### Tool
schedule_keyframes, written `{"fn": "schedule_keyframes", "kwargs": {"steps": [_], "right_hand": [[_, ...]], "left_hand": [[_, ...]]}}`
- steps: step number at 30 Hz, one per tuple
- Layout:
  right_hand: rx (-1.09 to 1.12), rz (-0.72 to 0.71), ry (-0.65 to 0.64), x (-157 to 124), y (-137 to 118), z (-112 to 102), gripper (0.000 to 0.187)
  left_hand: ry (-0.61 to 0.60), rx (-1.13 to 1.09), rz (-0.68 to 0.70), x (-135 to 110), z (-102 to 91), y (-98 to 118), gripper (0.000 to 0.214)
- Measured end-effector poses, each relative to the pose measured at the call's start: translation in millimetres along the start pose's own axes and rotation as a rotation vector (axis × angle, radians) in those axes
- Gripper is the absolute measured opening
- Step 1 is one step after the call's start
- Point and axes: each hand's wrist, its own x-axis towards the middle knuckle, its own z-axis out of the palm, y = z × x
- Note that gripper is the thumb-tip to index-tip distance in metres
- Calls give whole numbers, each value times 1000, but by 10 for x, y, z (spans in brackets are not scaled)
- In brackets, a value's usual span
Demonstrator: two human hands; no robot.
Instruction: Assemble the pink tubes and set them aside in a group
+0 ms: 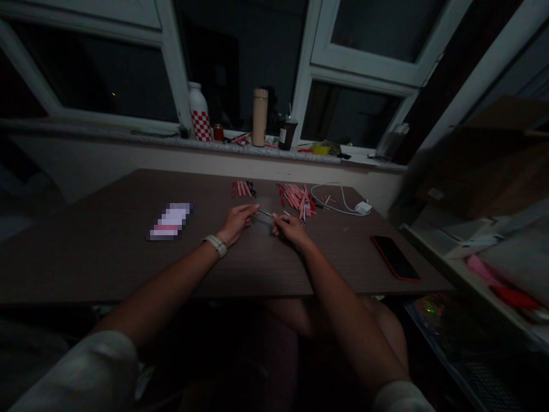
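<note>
My left hand (234, 224) and my right hand (291, 230) rest close together on the dark wood-grain table (107, 269). A thin metal rod (265, 213) runs from the left fingertips toward the right fingertips, pinched by the left hand. Whether the right fingers grip it is hard to tell. Just beyond the right hand lies a heap of pink-and-red pen-like parts (298, 200). A smaller row of similar parts (243, 189) lies beyond the left hand.
A white charger (362, 208) with its cable and a red-edged phone (395, 258) lie on the right of the table. A pixelated card (170, 221) lies left. A checkered bottle (199, 113), tan flask (259, 117) and dark cup (287, 133) stand on the windowsill beyond.
</note>
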Motion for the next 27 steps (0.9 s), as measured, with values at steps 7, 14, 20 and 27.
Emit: {"fn": "schedule_keyframes", "kwargs": {"steps": [7, 14, 20, 27], "right_hand": [[-14, 6, 51, 22, 1, -8, 55], [47, 10, 56, 13, 8, -7, 47], [-21, 32, 40, 29, 13, -9, 52], [17, 25, 40, 7, -15, 4, 54]], "left_hand": [[-14, -14, -29, -1, -4, -9, 46], [-33, -13, -48, -13, -11, -9, 48], [-46, -15, -79, -9, -19, -7, 49], [-56, -9, -95, -15, -8, 3, 50]]}}
